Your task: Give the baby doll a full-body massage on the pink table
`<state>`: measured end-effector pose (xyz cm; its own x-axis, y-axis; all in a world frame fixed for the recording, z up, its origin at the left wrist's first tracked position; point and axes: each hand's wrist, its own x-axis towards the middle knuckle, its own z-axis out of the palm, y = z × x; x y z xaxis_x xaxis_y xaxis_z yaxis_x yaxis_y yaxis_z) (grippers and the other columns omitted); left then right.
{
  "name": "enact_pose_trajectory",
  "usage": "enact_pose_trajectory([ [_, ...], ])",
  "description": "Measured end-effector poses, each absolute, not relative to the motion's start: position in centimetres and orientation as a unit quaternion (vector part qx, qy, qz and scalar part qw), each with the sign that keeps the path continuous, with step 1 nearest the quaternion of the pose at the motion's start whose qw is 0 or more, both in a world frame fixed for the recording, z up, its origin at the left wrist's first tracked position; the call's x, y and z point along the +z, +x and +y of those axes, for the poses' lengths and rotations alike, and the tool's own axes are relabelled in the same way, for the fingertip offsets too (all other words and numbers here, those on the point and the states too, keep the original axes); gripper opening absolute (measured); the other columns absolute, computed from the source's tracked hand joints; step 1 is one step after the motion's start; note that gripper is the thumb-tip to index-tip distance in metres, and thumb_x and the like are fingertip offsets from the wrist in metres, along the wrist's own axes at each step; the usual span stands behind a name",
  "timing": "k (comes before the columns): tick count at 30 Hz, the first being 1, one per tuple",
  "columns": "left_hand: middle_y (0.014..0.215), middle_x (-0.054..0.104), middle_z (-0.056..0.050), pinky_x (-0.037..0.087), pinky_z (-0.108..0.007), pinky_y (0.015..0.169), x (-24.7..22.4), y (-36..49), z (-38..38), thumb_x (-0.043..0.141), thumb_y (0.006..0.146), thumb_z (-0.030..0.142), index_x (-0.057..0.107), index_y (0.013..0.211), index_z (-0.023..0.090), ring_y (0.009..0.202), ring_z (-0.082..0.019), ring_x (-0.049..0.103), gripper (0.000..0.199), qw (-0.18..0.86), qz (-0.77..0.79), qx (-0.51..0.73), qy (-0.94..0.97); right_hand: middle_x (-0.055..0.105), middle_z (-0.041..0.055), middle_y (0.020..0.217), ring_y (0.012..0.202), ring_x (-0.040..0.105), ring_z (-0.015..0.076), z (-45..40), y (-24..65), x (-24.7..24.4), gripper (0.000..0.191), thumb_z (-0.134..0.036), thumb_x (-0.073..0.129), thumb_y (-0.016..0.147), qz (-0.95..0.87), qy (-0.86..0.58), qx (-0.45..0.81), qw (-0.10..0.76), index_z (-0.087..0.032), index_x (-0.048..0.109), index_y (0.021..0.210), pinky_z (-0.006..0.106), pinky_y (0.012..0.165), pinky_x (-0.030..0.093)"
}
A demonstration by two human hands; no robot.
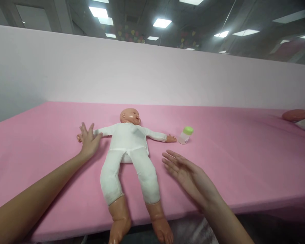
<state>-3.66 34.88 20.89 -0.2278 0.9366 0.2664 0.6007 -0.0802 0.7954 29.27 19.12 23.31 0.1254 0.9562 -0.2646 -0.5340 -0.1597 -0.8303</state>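
Note:
A baby doll [128,139] with a white cloth body lies on its back, arms spread, head turned to the right. Its plastic feet hang over the near edge of the pink-covered table [234,156]. My left hand [89,140] is over the doll's arm on the left, near its wrist, fingers spread; whether it touches the arm I cannot tell. To the right of the doll's legs, my right hand [186,173] is held with fingers stretched out and palm turned inward, holding nothing. A small clear bottle with a green cap [185,135] lies tilted beside the doll's other hand.
Behind the table rises a white partition [152,74], with glass above it that shows ceiling lights. At the far right edge, part of another doll [296,116] is visible on the pink cover, cut off by the frame.

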Motion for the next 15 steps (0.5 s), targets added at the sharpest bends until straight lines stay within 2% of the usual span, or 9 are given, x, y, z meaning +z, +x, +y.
enact_pose_trajectory([
  [3, 0.166, -0.017, 0.003, 0.007, -0.056, 0.123, 20.5, -1.8, 33.4, 0.046, 0.094, 0.052, 0.021, 0.157, 0.034, 0.152, -0.027, -0.017, 0.07, 0.275, 0.535, 0.421, 0.679, 0.066, 0.0201, 0.124, 0.109, 0.069, 0.024, 23.0, 28.5, 23.8, 0.035, -0.011, 0.049, 0.091, -0.157, -0.451, 0.683, 0.553, -0.008, 0.059, 0.124, 0.037, 0.096, 0.058],
  [6, 0.166, -0.015, 0.008, 0.007, -0.054, 0.123, 20.2, -0.6, 32.3, 0.048, 0.094, 0.056, 0.015, 0.157, 0.042, 0.153, -0.026, -0.012, 0.072, 0.346, 0.447, 0.373, 0.736, 0.068, 0.0216, 0.115, 0.1, 0.072, 0.0228, 25.9, 27.2, 23.3, 0.037, -0.012, 0.039, 0.096, -0.121, -0.456, 0.714, 0.517, -0.002, 0.051, 0.13, 0.035, 0.089, 0.06],
  [10, 0.167, -0.009, 0.007, -0.001, -0.054, 0.123, 20.2, -0.4, 32.0, 0.05, 0.093, 0.051, 0.014, 0.158, 0.04, 0.153, -0.026, -0.012, 0.075, 0.377, 0.413, 0.302, 0.772, 0.072, 0.0161, 0.1, 0.088, 0.073, 0.0192, 28.5, 24.5, 22.3, 0.042, -0.024, 0.024, 0.104, -0.113, -0.41, 0.739, 0.523, -0.002, 0.052, 0.127, 0.031, 0.078, 0.061],
  [15, 0.167, -0.011, 0.006, 0.001, -0.057, 0.122, 20.6, -1.0, 32.3, 0.049, 0.093, 0.041, 0.022, 0.157, 0.037, 0.153, -0.03, -0.013, 0.069, 0.381, 0.397, 0.255, 0.795, 0.073, 0.0068, 0.082, 0.078, 0.069, 0.0189, 30.5, 20.9, 22.2, 0.035, -0.032, 0.036, 0.102, -0.172, -0.371, 0.73, 0.548, -0.013, 0.064, 0.109, 0.029, 0.072, 0.058],
])
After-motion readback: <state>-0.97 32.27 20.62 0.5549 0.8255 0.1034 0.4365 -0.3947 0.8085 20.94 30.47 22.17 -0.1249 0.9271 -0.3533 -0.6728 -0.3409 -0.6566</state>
